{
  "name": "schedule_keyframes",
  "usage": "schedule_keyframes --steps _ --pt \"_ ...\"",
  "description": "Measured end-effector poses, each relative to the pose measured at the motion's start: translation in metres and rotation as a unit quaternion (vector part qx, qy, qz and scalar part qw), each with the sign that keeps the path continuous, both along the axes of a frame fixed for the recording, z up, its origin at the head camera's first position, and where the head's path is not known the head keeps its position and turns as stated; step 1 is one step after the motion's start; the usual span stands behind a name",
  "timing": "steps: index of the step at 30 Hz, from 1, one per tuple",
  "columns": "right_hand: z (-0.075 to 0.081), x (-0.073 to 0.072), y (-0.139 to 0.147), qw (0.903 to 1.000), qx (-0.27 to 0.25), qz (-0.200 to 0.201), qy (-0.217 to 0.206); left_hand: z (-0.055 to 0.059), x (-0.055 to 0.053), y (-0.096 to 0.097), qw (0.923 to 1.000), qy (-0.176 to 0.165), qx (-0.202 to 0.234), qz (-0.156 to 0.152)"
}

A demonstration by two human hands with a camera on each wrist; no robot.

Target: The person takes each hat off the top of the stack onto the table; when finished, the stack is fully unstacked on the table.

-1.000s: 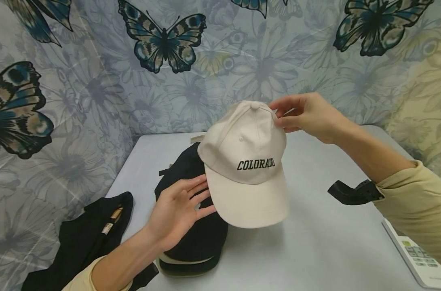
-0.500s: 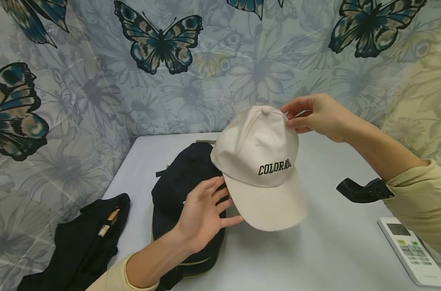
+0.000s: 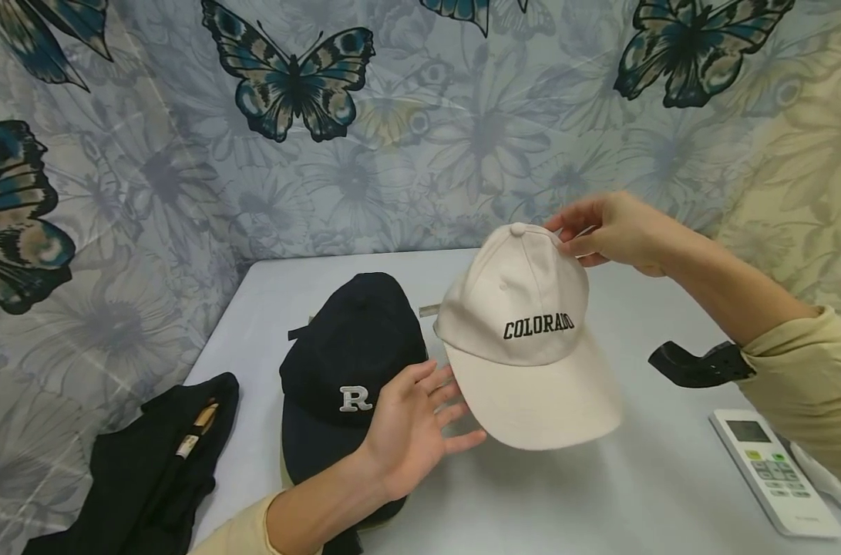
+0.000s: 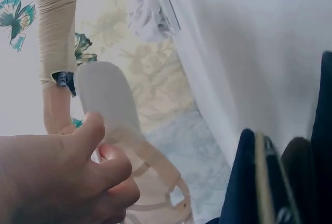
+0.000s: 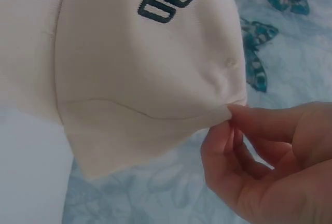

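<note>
A cream baseball cap with COLORADO stitched in black hangs over the table, its brim tilted down toward me. My right hand pinches the crown fabric beside the top button; the right wrist view shows the thumb and fingers gathering the cloth. At the brim's left edge is my left hand, palm up, fingers spread and fairly straight. Behind that forearm lies a black cap with a white R, partly covered. Dark and cream edges show stacked close together in the left wrist view.
A white remote control lies at the table's right, beside a white cloth. Black fabric with a tan and white label hangs at the left edge. Butterfly-printed cloth walls the back and sides.
Both hands have moved rightward with the cream cap, which is also slightly lower. The black cap's white R has come into view, and the remote control now shows fully.
</note>
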State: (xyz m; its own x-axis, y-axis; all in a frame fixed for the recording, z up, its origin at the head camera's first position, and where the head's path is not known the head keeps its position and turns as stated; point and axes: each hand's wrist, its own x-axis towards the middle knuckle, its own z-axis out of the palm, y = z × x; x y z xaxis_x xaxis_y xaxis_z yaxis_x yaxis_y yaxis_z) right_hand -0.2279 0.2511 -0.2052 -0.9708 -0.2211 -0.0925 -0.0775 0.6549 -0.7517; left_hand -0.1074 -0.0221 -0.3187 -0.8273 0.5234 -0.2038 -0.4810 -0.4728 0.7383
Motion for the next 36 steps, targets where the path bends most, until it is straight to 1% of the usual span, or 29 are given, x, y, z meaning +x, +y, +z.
schedule_keyframes --steps 5,9,13,16,19,22,26,30,36 --pt "-0.007 -0.002 0.005 1.0 0.001 -0.002 -0.007 -0.002 -0.001 0.004 0.9995 -0.019 0.014 0.021" --pt "-0.013 -0.003 0.01 0.9999 0.003 -0.001 -0.01 -0.005 -0.002 0.009 0.9988 -0.032 0.006 0.036" --pt "-0.018 -0.003 0.016 0.9998 0.0 0.003 -0.017 -0.009 -0.003 0.015 0.998 -0.03 -0.005 0.055" --pt "-0.021 -0.004 0.023 0.9991 -0.009 0.015 -0.039 -0.013 -0.005 0.019 0.9973 -0.033 -0.012 0.065" --pt "-0.025 -0.004 0.031 0.9962 -0.028 0.027 -0.078 -0.017 -0.005 0.024 0.9972 -0.037 -0.028 0.058" --pt "-0.03 -0.004 0.038 0.9921 -0.045 0.033 -0.113 -0.021 -0.004 0.027 0.9971 -0.042 -0.049 0.04" --pt "-0.037 -0.004 0.046 0.9871 -0.043 0.048 -0.146 -0.028 -0.002 0.032 0.9959 -0.046 -0.075 0.024" --pt "-0.045 -0.001 0.052 0.9852 -0.03 0.058 -0.159 -0.034 0.002 0.039 0.994 -0.047 -0.096 0.021" --pt "-0.055 0.006 0.063 0.9844 -0.038 0.04 -0.167 -0.044 0.007 0.051 0.9926 -0.059 -0.105 0.015"
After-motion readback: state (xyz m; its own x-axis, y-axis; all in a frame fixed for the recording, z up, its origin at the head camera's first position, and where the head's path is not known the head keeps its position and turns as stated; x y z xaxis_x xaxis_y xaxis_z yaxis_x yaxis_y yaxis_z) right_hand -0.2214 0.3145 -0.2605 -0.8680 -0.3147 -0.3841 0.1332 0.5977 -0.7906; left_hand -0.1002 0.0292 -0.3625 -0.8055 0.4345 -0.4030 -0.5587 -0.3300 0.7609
